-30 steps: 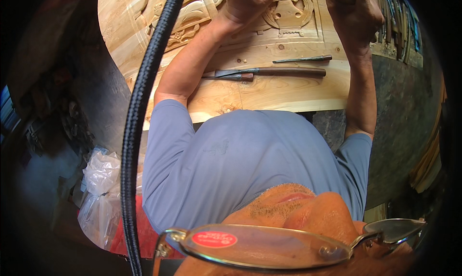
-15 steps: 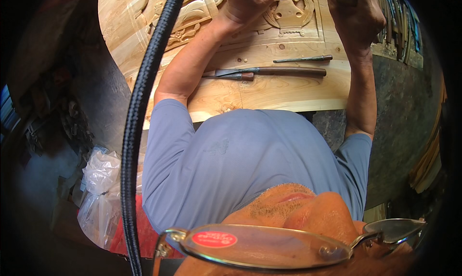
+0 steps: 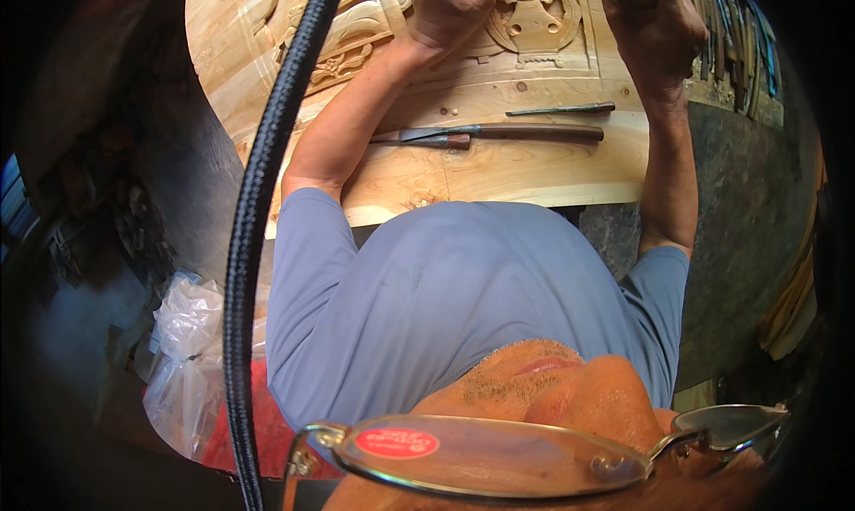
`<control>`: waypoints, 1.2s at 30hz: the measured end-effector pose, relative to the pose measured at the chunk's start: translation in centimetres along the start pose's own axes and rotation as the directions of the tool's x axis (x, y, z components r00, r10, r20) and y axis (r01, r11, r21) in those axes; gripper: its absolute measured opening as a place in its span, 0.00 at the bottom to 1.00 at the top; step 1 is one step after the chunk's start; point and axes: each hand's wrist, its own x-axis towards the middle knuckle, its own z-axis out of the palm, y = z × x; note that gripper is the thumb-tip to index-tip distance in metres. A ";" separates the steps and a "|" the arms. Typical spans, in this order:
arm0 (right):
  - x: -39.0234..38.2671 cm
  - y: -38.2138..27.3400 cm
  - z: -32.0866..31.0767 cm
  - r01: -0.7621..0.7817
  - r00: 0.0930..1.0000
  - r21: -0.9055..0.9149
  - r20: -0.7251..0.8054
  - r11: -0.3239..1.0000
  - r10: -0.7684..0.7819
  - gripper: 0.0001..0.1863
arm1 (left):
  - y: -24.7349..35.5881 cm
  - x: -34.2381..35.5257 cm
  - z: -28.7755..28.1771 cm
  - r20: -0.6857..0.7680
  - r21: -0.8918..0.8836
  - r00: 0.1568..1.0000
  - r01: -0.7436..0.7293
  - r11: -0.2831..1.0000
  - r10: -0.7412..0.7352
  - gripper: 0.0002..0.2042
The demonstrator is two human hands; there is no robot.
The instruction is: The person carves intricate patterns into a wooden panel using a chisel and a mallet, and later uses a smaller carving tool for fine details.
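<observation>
At the top edge my left hand [image 3: 452, 14] is closed, held over a carved wooden panel [image 3: 499, 177]; the frame's edge cuts it off, so what its fingers hold is hidden. My right hand [image 3: 661, 35] is closed too, above the panel's right part, and I cannot make out what is in it. Relief carving with a rounded pot-like figure [image 3: 539, 21] shows between the hands. Nearer me on the plain wood lie a long dark-handled chisel [image 3: 543, 132], a shorter chisel [image 3: 445, 141] partly under it, and a thin carving tool [image 3: 565, 109].
Several carving tools [image 3: 735, 44] stand in a row at the far right. A black braided cable [image 3: 245, 244] crosses the view on the left. A clear plastic bag [image 3: 185, 333] rests on something red [image 3: 236, 426] at lower left. Wooden boards [image 3: 793, 306] lean at the right.
My left hand has come slightly toward me and to the left. The right hand has shifted a little left. The tools lying on the panel have not moved.
</observation>
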 end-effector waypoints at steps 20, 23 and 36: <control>2.1 -4.6 -0.7 0.223 0.975 -0.168 0.059 0.960 -0.216 0.30 | 1.5 0.3 -0.2 0.093 0.534 0.968 -0.245 0.809 0.232 0.19; 2.6 -5.0 -0.6 0.238 0.971 -0.147 0.025 0.960 -0.237 0.29 | 3.7 0.4 0.6 0.195 0.751 0.898 -0.396 0.529 0.394 0.20; 2.9 -4.3 -0.9 0.371 0.929 -0.322 0.119 0.871 -0.351 0.26 | 1.8 0.4 -0.7 0.186 0.591 0.923 -0.379 0.712 0.337 0.21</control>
